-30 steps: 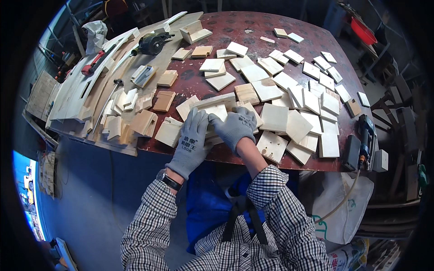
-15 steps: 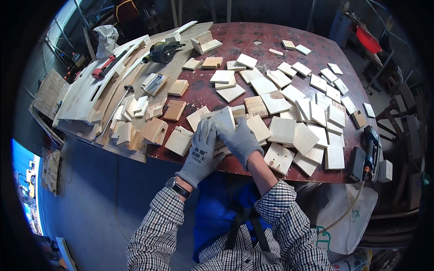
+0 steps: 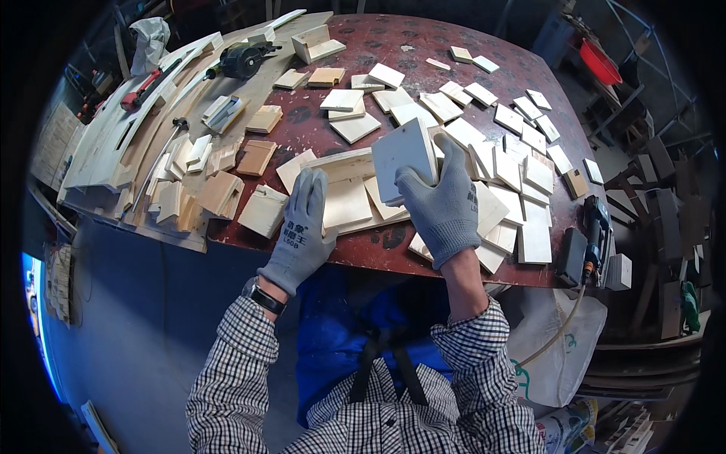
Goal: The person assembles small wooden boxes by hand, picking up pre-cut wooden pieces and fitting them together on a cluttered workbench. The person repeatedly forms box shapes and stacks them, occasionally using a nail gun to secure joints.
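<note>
Both my hands wear grey gloves. My right hand [image 3: 442,204] grips a square pale wooden board [image 3: 397,155], raised and tilted above the table; a second board edge shows behind it. My left hand [image 3: 301,231] is at the left end of a shallow wooden box [image 3: 355,163], its thumb along the near side and its fingers over the end. Inside the box lie pale boards [image 3: 345,203], partly covered by the raised one. Loose square boards [image 3: 503,200] lie piled just right of my right hand.
A dark red table [image 3: 454,34] carries many scattered wooden pieces. On its left lie a circular saw [image 3: 240,60], a hammer [image 3: 180,123] and long planks [image 3: 113,144]. A nail gun [image 3: 597,231] with a hose rests at the right edge. A red basin [image 3: 601,62] stands beyond.
My right hand has moved right, away from my left, lifting the square board from over the box. The box's inside now shows between my hands. The whole view has shifted slightly.
</note>
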Demonstrator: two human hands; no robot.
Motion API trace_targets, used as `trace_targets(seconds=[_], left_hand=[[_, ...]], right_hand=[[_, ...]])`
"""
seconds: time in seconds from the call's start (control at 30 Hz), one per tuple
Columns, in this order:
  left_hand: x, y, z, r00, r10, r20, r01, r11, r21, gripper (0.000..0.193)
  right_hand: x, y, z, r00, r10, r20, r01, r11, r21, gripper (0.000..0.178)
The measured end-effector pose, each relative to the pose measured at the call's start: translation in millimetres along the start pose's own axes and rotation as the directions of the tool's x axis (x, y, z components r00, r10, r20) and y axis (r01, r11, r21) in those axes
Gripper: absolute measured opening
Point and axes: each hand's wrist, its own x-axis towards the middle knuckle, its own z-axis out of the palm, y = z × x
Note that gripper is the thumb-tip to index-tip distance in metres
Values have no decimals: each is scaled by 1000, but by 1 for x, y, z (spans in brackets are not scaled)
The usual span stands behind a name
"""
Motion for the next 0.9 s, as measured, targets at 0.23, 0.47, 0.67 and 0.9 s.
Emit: trace_targets(seconds=[0.23, 0.47, 0.67, 0.9], left_hand=[[0, 3, -3, 1000, -4, 13, 4, 1000, -7, 104], [4, 11, -13, 997, 7, 71, -8, 1000, 1, 109], [-3, 4, -6, 999, -13, 36, 11, 999, 35, 78], [4, 10, -7, 999, -7, 38, 6, 999, 35, 72]], right_hand=[[6, 7, 17, 986, 68, 151, -74, 997, 38, 78], [6, 44, 79, 872, 233, 431, -319, 937, 140, 62], [-5, 6, 66, 881, 195, 430, 81, 835, -545, 77], [-11, 24, 75, 918, 109, 382, 142, 809, -571, 75]])
